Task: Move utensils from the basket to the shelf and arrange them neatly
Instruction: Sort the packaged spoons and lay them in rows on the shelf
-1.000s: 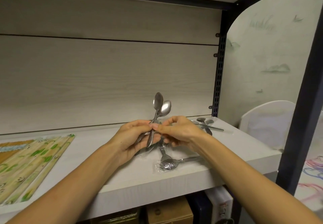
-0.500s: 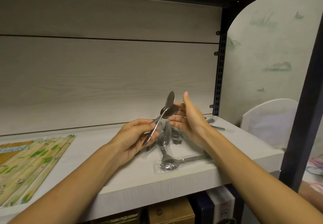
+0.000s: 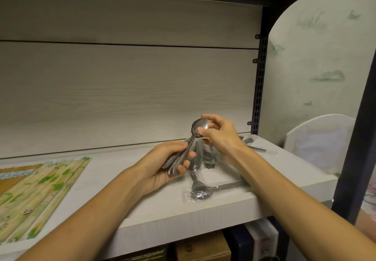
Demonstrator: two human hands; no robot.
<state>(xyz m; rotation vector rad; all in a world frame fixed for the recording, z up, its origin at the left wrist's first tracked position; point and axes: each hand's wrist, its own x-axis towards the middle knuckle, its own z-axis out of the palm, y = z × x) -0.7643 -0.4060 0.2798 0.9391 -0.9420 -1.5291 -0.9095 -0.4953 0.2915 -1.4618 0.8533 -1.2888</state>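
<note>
My left hand [image 3: 162, 165] grips the handles of two steel spoons [image 3: 198, 127], which slant up to the right above the white shelf [image 3: 114, 195]. My right hand [image 3: 220, 136] pinches their stacked bowls between thumb and fingers. On the shelf under my hands lie more spoons; one spoon in clear plastic wrap [image 3: 200, 193] lies near the front edge. A few more spoons [image 3: 251, 144] rest at the back right, partly hidden by my right hand. No basket is in view.
Several packs of green-printed bamboo chopsticks [image 3: 38, 189] lie on the shelf's left part. A black upright post [image 3: 258, 85] stands at the back right, another [image 3: 354, 159] at the front right. A white chair back [image 3: 317, 140] stands beyond. Boxes [image 3: 203, 248] sit on the shelf below.
The spoons tilted from upright to slanting right. My right hand let go of the handles, opened flat against the bowls, then closed its fingers around the bowls.
</note>
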